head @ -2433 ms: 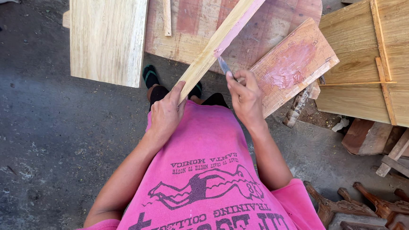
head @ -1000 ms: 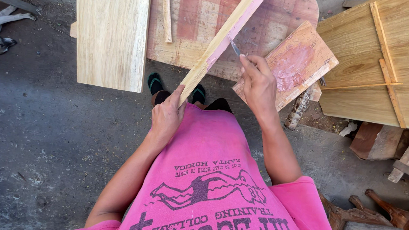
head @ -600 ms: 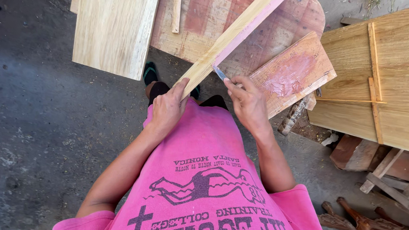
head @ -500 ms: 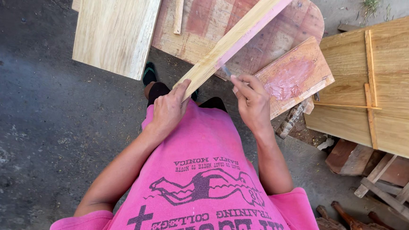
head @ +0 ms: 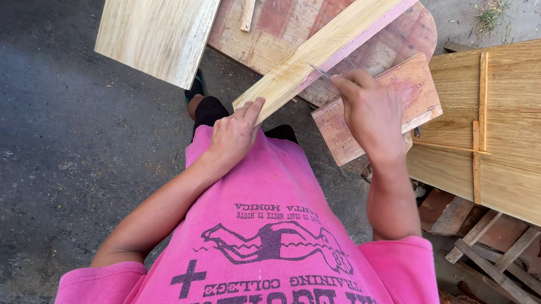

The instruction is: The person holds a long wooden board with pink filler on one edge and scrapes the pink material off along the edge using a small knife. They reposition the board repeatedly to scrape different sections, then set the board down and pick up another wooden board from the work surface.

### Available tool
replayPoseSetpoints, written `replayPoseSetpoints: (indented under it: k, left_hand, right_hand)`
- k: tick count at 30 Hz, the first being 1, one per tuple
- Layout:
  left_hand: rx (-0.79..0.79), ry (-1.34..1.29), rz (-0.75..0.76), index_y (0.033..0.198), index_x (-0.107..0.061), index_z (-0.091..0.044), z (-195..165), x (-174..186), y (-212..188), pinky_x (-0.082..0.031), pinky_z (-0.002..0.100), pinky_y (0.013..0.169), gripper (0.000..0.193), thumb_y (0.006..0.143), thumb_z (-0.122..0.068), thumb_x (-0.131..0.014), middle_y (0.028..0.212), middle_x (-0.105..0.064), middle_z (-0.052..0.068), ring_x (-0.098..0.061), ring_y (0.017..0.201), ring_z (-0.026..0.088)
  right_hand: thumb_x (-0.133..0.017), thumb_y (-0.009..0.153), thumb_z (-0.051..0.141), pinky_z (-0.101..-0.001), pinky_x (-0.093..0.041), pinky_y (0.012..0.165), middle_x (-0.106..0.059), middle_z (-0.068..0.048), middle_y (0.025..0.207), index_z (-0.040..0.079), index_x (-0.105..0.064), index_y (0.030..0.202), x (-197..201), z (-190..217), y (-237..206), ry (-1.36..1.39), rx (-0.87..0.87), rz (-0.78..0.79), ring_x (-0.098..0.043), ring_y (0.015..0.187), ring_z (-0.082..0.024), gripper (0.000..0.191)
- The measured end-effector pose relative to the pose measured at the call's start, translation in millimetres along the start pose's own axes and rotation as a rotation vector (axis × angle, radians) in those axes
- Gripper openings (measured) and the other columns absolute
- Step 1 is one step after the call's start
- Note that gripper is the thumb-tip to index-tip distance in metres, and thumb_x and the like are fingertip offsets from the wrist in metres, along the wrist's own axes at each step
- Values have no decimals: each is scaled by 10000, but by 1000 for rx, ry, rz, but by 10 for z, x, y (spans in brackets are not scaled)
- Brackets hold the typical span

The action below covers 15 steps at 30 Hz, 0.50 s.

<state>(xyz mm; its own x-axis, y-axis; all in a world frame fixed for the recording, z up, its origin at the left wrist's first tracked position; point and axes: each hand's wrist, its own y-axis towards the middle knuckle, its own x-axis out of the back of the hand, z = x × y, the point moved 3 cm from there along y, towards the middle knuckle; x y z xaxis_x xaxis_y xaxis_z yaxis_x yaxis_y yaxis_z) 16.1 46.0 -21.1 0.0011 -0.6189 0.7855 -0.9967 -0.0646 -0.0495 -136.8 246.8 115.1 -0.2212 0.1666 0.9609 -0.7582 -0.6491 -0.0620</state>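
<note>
A long pale wooden plank (head: 327, 49) runs aslant from just above the person's waist up toward the top right edge of the view, its right-hand edge tinted pink. The left hand (head: 234, 134) is clamped around the plank's near end, thumb laid along the top face and fingers wrapped under it. The right hand (head: 370, 111) is closed on a thin metal blade (head: 319, 71), pinched between fingertips and thumb; the tip of the blade touches the plank's pink edge about midway along what shows. The tool is small and partly hidden by the fingers, so it may be a knife or a scraper; I cannot tell which.

Under the plank lies a reddish board with a rounded end (head: 303, 29), and a smaller reddish rectangular board (head: 405, 104) lies just below the right hand, tilted. A wide light-coloured panel (head: 159, 23) lies to the left, overlapping the reddish board, with a thin stick (head: 249, 7) lying beside it. To the right sits a large yellowish panel with narrow battens across it (head: 510, 123), and beneath it a heap of timber scraps (head: 496, 247). The person wears a pink shirt (head: 265, 245) and stands on dark, gritty ground (head: 46, 138)
</note>
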Motion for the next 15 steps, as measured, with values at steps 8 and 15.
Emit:
replayPoseSetpoints:
  k: [8,15]
  left_hand:
    - [50,-48,-16,1403,-529,-78,11,20,5,-619,470,664,548,891,-123,-717,1233,-707,212,-745,861,381]
    - [35,-67,-30,1402,-524,-75,49,96,13,-617,470,653,548,889,-115,-712,1210,-712,206,-747,840,386]
  right_hand:
    - [-670,976,76,-447,-526,723,-701,-76,1044,102,-793,1109,114,104,77,-2,85,77,-682,865,-330,183]
    - [-708,961,-21,-409,-549,764,-679,-101,1105,88,-792,1154,-370,44,-79,-170,40,-300,-668,922,-281,237]
